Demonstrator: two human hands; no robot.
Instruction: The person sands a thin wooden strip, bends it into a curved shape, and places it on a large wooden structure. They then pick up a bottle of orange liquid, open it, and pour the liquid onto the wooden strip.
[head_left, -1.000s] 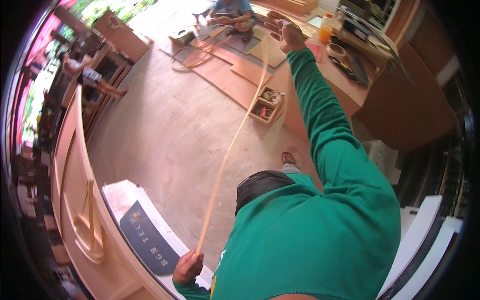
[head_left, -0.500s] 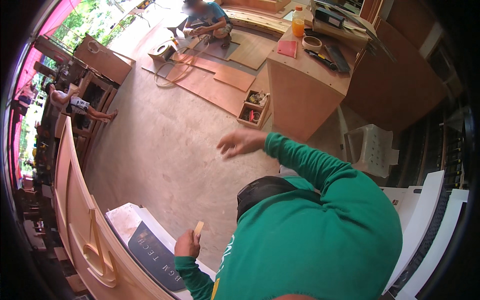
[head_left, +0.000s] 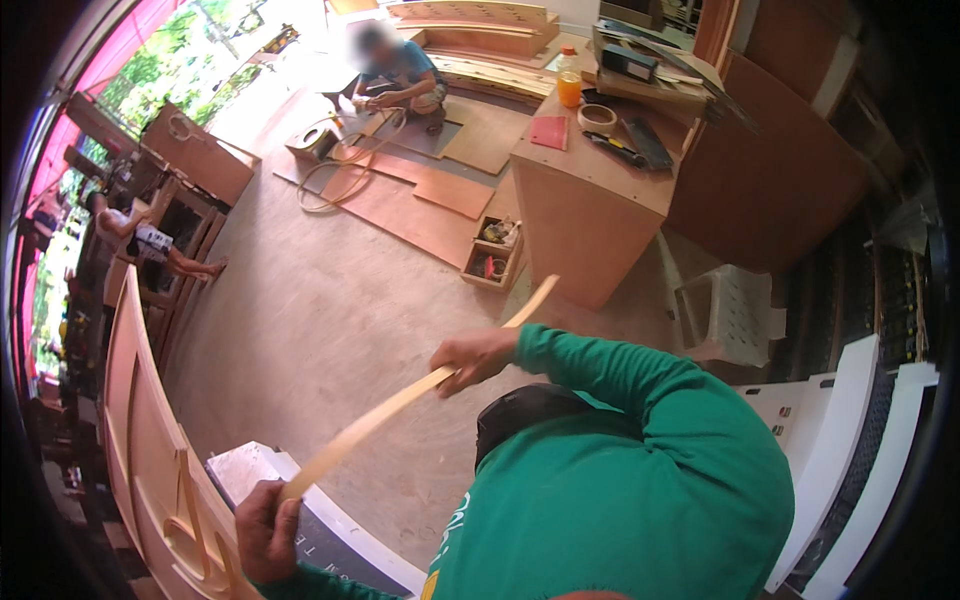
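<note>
We grip a thin, flat, pale wood strip with both hands: left hand clenched round its near end low left, right hand closed on it further along, far end poking past toward the cabinet. It runs diagonally over a rough concrete floor. Carved wooden panel at left, boxy plywood cabinet far right, white plastic chair beside it.
</note>
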